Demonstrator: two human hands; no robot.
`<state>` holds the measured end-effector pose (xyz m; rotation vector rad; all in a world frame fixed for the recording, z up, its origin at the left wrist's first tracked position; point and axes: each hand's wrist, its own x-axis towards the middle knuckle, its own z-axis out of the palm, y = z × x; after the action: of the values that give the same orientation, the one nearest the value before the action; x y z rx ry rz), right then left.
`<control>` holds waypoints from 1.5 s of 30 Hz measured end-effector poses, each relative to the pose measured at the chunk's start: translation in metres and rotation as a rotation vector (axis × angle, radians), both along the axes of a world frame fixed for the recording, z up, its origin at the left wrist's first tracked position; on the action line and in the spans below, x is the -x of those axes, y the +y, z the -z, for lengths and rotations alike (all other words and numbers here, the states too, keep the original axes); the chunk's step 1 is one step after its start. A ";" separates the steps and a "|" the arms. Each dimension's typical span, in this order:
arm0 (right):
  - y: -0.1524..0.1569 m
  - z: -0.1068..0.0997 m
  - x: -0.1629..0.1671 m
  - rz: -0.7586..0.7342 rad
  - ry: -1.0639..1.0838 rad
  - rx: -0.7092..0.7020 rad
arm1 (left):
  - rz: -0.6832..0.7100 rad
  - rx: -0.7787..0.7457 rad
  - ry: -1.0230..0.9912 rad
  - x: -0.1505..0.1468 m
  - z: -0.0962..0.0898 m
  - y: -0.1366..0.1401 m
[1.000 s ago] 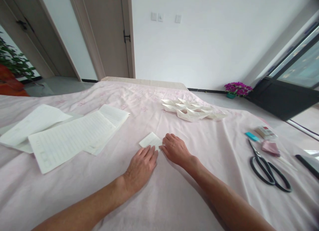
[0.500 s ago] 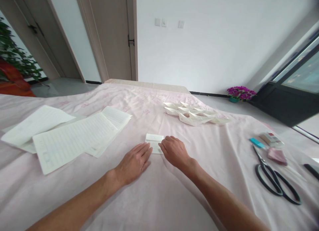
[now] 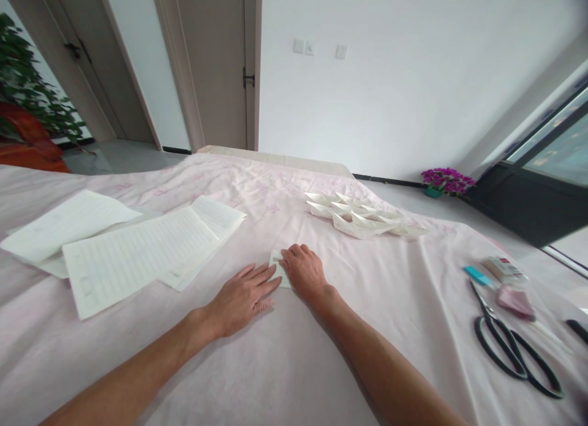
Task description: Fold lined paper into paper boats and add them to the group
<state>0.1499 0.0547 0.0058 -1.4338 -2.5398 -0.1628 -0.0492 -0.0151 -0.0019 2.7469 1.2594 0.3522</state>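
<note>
A small folded piece of white paper [image 3: 285,282] lies on the bed cover, partly hidden by both hands. My left hand [image 3: 241,300] rests flat beside its left edge, fingers stretched out and the fingertips touching the paper. Curled over the upper right part of the paper, my right hand [image 3: 304,271] has its fingers pressed together on it. Beyond my right hand stands a cluster of several folded paper boats [image 3: 362,220]. Loose lined sheets of paper [image 3: 133,254] lie overlapping to the left of my left hand.
Black-handled scissors [image 3: 509,346] lie at the right, near a blue strip-like object [image 3: 478,275], a small packet [image 3: 505,270] and a pink cloth-like piece [image 3: 515,300]. A dark object [image 3: 577,331] sits at the right edge. The pink cover [image 3: 266,365] is wrinkled.
My right hand has moved left across the folded paper and now hides more of it. The fingers of my left hand have spread a little. The view has shifted slightly.
</note>
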 end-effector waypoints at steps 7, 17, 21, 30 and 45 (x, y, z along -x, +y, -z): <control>-0.002 0.005 -0.003 0.020 0.092 -0.027 | -0.133 -0.008 -0.277 -0.009 0.008 0.024; 0.003 0.008 -0.003 0.054 0.165 0.001 | -0.514 0.045 -0.469 -0.025 0.007 0.057; 0.003 0.005 -0.002 0.071 0.165 0.023 | -0.590 0.111 -0.570 -0.025 0.013 0.065; 0.002 0.003 -0.003 -0.015 0.229 0.049 | -0.600 0.235 -0.772 -0.026 0.008 0.058; 0.003 0.007 -0.006 -0.059 0.286 0.056 | -0.668 0.349 -0.794 -0.019 0.016 0.074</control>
<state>0.1556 0.0579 -0.0010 -1.2944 -2.3646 0.1166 -0.0306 0.0588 -0.0179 1.5491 1.6894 1.0194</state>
